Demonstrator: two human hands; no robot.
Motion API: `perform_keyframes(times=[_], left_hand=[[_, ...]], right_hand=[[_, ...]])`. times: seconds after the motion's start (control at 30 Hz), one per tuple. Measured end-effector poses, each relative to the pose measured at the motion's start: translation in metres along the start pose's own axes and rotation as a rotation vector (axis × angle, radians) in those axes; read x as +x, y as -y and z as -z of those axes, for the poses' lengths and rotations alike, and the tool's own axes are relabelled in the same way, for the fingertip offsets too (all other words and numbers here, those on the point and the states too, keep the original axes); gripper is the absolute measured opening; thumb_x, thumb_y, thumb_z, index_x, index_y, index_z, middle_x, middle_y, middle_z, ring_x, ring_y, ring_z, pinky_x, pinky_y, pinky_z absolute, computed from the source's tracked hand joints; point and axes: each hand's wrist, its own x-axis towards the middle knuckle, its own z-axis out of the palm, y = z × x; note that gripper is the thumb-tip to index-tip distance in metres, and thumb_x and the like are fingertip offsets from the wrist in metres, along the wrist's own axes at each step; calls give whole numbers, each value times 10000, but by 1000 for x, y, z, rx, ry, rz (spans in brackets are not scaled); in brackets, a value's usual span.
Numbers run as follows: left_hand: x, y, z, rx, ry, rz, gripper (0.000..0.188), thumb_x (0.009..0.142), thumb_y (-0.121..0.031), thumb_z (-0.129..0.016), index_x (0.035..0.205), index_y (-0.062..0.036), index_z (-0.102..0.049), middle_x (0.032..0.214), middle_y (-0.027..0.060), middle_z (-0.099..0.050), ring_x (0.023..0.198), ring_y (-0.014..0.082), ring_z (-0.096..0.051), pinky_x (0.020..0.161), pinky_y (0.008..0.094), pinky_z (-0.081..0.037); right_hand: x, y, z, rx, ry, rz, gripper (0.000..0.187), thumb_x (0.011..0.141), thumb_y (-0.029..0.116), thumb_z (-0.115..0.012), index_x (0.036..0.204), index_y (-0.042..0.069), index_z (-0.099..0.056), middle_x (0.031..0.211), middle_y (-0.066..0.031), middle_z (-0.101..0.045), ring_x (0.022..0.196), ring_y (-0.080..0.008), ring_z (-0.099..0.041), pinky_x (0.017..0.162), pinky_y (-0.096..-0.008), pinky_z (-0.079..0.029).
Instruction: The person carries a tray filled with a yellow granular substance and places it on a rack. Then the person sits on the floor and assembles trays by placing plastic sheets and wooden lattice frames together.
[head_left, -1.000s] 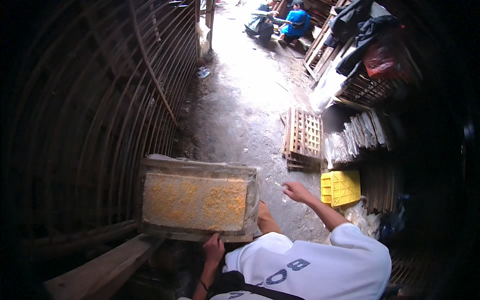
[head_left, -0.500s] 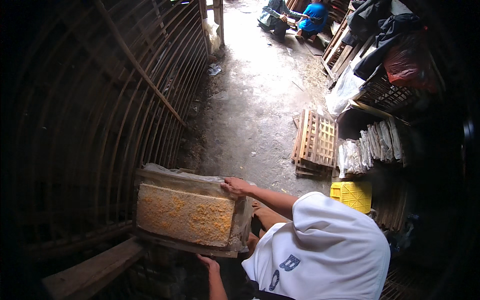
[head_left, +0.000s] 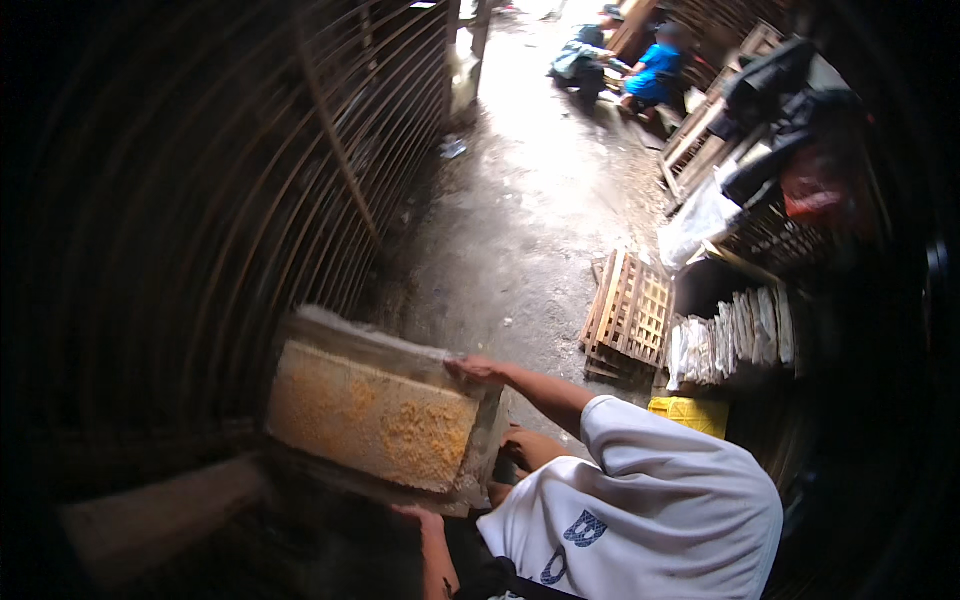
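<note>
Both my hands hold a wooden tray (head_left: 375, 349) that slopes down to the right, with thin plastic along its far edge. On it lies a pale rectangular slab (head_left: 375, 415) patched with orange-yellow crumbs. My right hand (head_left: 477, 369) is closed over the tray's far right corner. Under its near edge, my left hand (head_left: 424, 517) supports the frame, its fingers partly hidden below. The slab and the tray's left end look smeared by motion.
Slatted rack (head_left: 300, 200) on the left; wooden beam (head_left: 165, 510) lower left. Right: stacked slatted trays (head_left: 635, 310), upright white bundles (head_left: 735, 335), yellow crate (head_left: 690, 414). Farther off, two people crouch, one in a blue top (head_left: 655, 75). A concrete floor (head_left: 520, 200) runs between.
My view has turned, so the floor, the people and the stacked trays sit lower in the picture. The tray appears more tilted, its left end higher. Both hands keep their hold.
</note>
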Motion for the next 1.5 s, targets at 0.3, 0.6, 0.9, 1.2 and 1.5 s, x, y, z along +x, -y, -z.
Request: perform_keyframes(times=[0.3,0.6,0.9,1.2,1.5], left_hand=[[-10,-22,-8,39,-122,-53,729,899,-629,-203,1469,-174,-227,1540,67,-153,1392,316,-185,1111,505,-207],[1,-23,5,-92,-70,-43,759,887,-634,-266,1458,-134,-261,1513,73,-232,1356,335,-246,1110,480,-201],[20,-76,69,154,-528,-385,705,915,-574,-371,1405,-67,-360,1429,63,-382,1284,254,-364,1063,380,-296],[4,-76,104,75,-376,-754,547,994,-394,-333,1414,-43,-330,1467,54,-324,1325,236,-293,1119,394,-210],[-31,-118,143,-609,-49,-657,489,1002,-302,-347,1410,-34,-326,1482,82,-291,1349,233,-262,1139,398,-186]], right_hand=[[-23,77,-7,-62,-65,-224,734,900,668,-306,864,6,-622,822,-185,-613,822,-308,-592,762,-428,-434],[21,35,-22,-22,98,-52,666,932,587,-329,1075,3,-616,1001,-191,-622,959,-277,-566,883,-408,-420],[3,55,-96,-64,-19,-134,705,922,614,-339,1064,-19,-615,893,-102,-594,826,-160,-501,782,-324,-416],[-61,86,-118,-140,-223,-67,706,876,658,-409,647,-6,-475,583,-56,-436,576,-176,-420,535,-370,-350],[-124,97,-187,-25,-294,-54,597,918,586,-434,620,72,-373,569,21,-337,546,-91,-314,479,-308,-260]])
